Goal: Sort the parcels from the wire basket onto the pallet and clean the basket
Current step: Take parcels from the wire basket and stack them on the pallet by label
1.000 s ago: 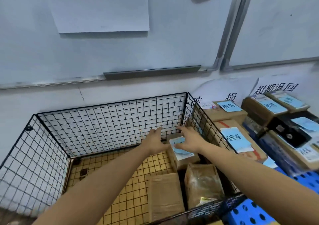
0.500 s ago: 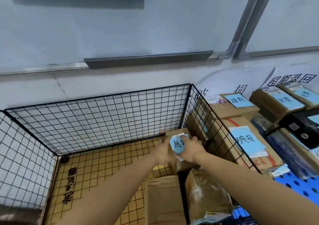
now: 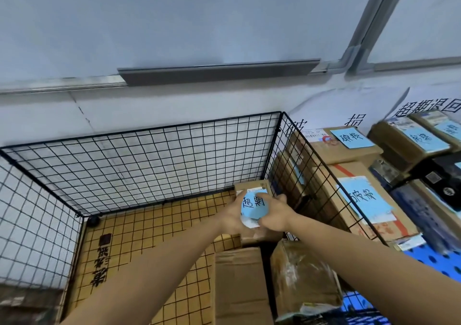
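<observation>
Emptying the wire basket [image 3: 149,165], spread over the centre and left of the frame, most of its yellow gridded floor board [image 3: 149,237] bare and the cleaning not yet begun. Judged as the sorting step, well along but unfinished, with the next move calling for a lift up and over the basket's right wire wall, high enough not to snag the mesh, then a carry rightward to the blue pallet [image 3: 429,257] along the right edge of the frame. Already loaded there: cardboard boxes under blue handwritten notes, one big box [image 3: 361,200] close against that wire wall. Probably worth reading the label first and setting down among boxes marked alike.

Inside the basket, at lower centre, two parcels waiting: a flat cardboard one [image 3: 239,284] and, just right of it, a crumpled plastic-wrapped one [image 3: 301,277]. Just above those in the frame, in the basket's far right corner, a small cardboard box [image 3: 252,187], gripped from both sides: left hand [image 3: 230,218] curled round its left face, right hand [image 3: 273,215] curled round its right, both partly covering a blue note [image 3: 253,206] stuck on top. Cannot tell whether lifted clear of the floor board or resting on it.
</observation>
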